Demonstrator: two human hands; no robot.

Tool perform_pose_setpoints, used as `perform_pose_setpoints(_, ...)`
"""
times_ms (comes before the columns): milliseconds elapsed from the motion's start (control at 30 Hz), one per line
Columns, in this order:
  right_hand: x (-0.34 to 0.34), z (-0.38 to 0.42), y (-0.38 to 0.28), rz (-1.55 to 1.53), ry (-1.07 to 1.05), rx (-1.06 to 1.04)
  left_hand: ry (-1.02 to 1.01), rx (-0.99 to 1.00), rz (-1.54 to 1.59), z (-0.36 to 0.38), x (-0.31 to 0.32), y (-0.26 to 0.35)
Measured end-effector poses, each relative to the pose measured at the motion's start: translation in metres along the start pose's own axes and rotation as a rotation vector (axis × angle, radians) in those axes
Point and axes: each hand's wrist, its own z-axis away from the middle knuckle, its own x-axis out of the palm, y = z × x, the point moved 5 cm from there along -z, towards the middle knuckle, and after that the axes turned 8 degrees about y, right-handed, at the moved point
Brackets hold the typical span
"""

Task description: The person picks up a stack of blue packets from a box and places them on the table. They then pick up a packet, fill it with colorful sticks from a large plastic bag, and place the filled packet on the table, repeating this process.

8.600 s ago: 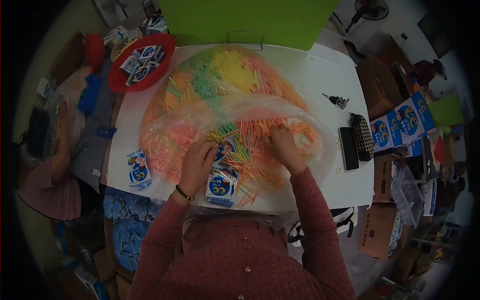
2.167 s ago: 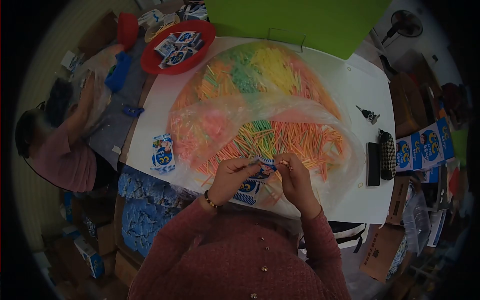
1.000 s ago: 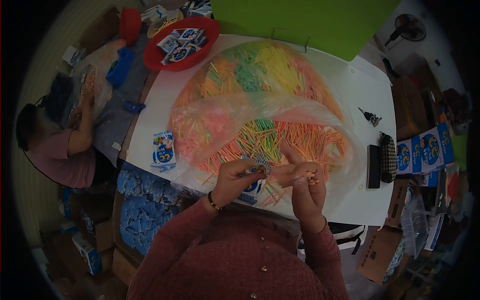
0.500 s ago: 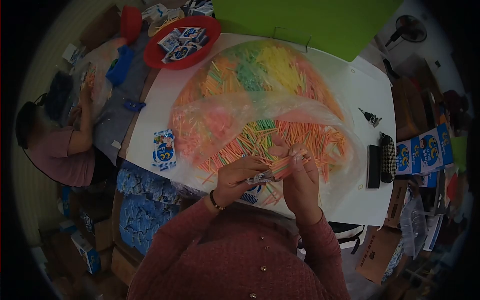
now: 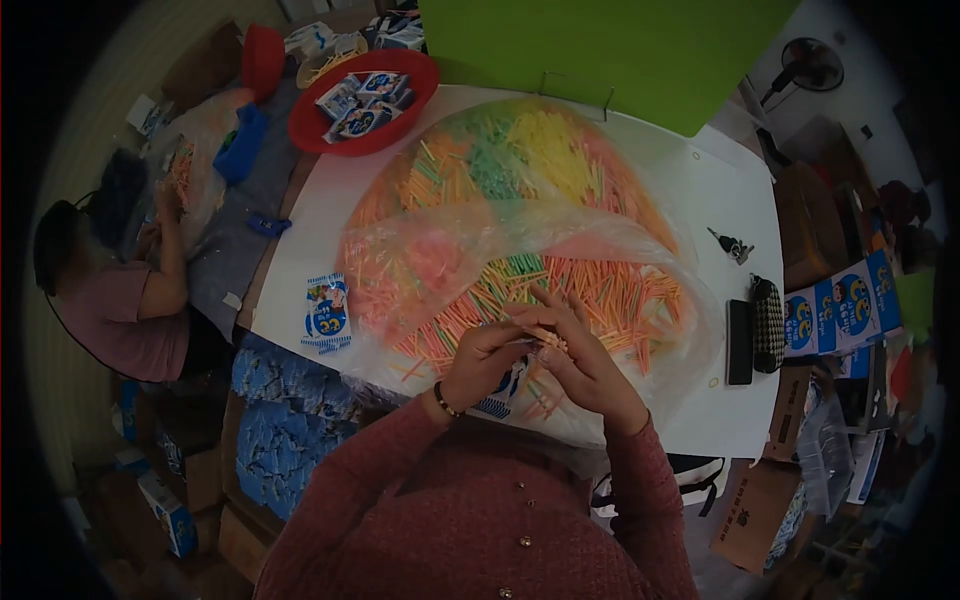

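Our two hands meet over the open bag, a bundle of sticks (image 5: 553, 343) between them!
Our right hand (image 5: 583, 362) grips the bundle, its upper fingers spread; our left hand (image 5: 480, 366) curls in close, its hold hidden from us. Just beneath, we've a blue-and-white packet (image 5: 497, 403), partly covered; around it, the clear bag (image 5: 440, 245) of coloured sticks on our white table (image 5: 735, 420). Beyond, a red bowl (image 5: 424, 84) of packets, then a fan (image 5: 806, 68).

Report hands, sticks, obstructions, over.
Right hand holding stick bunch; left hand close by, grip hidden. Loose sticks beyond. Printed packet below hands, partly covered.
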Motion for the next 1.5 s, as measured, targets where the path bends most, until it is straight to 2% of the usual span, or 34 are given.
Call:
perform_pose_setpoints(100, -0.015, -0.006, 0.0, 0.041, 0.056, 0.001, 0.077, -0.068, 0.123, -0.017, 0.006, 0.006)
perform_pose_setpoints(167, -0.023, -0.009, -0.002, 0.05, 0.113, -0.016, 0.073, -0.025, 0.19, -0.031, 0.01, 0.018)
perform_pose_setpoints(233, -0.037, -0.009, 0.001, 0.138, 0.334, 0.01, 0.065, 0.015, 0.257, -0.038, 0.007, 0.015)
perform_pose_setpoints(267, -0.039, -0.007, 0.008, 0.143, 0.338, 0.007, 0.06, 0.008, 0.171, -0.04, 0.002, -0.001)
perform_pose_setpoints(333, -0.043, -0.001, 0.024, 0.402, 0.338, -0.002, 0.045, -0.002, 0.088, -0.042, 0.002, -0.009)
perform_pose_setpoints(433, -0.045, 0.0, 0.012, 0.436, 0.439, -0.088, 0.035, -0.017, 0.155, -0.042, 0.012, 0.005)
perform_pose_setpoints(500, -0.048, 0.004, 0.021, 0.394, 0.427, -0.104, 0.004, -0.152, 0.143, -0.041, 0.018, 0.008)
perform_pose_setpoints(567, -0.06, 0.011, 0.022, 0.363, 0.412, -0.112, -0.063, -0.166, 0.089, -0.042, 0.017, 0.004)
perform_pose_setpoints(633, -0.096, 0.029, 0.032, 0.274, 0.614, 0.282, -0.115, -0.179, 0.05, -0.038, 0.017, -0.006)
perform_pose_setpoints(667, -0.111, 0.042, 0.044, 0.305, 0.697, 0.327, -0.047, -0.121, 0.117, -0.037, 0.011, -0.007)
perform_pose_setpoints(700, -0.122, 0.054, 0.05, 0.315, 0.694, 0.334, 0.024, -0.059, 0.179, -0.038, 0.007, -0.003)
perform_pose_setpoints(733, -0.127, 0.066, 0.059, 0.535, 0.558, 0.475, 0.081, -0.192, 0.203, -0.034, 0.004, -0.004)
perform_pose_setpoints(767, -0.127, 0.076, 0.067, 0.749, 0.414, 0.612, 0.078, -0.192, 0.207, -0.033, 0.007, 0.001)
perform_pose_setpoints(833, -0.117, 0.093, 0.08, 0.869, 0.342, 0.629, 0.18, -0.293, 0.308, -0.031, 0.009, 0.001)
perform_pose_setpoints(900, -0.108, 0.102, 0.094, 0.983, 0.265, 0.644, 0.118, -0.315, 0.285, -0.031, 0.015, 0.002)
perform_pose_setpoints(1100, -0.097, 0.104, 0.111, 0.784, 0.212, 0.644, -0.046, -0.32, 0.219, -0.019, 0.029, -0.003)
perform_pose_setpoints(1167, -0.096, 0.099, 0.104, 0.792, 0.252, 0.543, -0.075, -0.333, 0.226, -0.015, 0.03, -0.014)
perform_pose_setpoints(1233, -0.095, 0.092, 0.096, 0.714, 0.276, 0.542, -0.05, -0.169, 0.139, -0.014, 0.027, -0.015)
perform_pose_setpoints(1300, -0.089, 0.085, 0.084, 0.635, 0.294, 0.546, -0.066, -0.126, 0.138, -0.013, 0.025, -0.009)
perform_pose_setpoints(1367, -0.075, 0.075, 0.069, 0.028, 0.523, 0.505, -0.091, -0.08, 0.138, -0.014, 0.026, -0.002)
perform_pose_setpoints(1400, -0.069, 0.069, 0.059, 0.024, 0.52, 0.503, -0.086, -0.059, 0.143, -0.015, 0.026, 0.0)
perform_pose_setpoints(1467, -0.059, 0.058, 0.033, -0.273, 0.606, 0.311, -0.08, -0.038, 0.144, -0.016, 0.025, 0.002)
perform_pose_setpoints(1500, -0.053, 0.054, 0.024, -0.278, 0.605, 0.311, -0.076, -0.038, 0.091, -0.016, 0.024, 0.0)
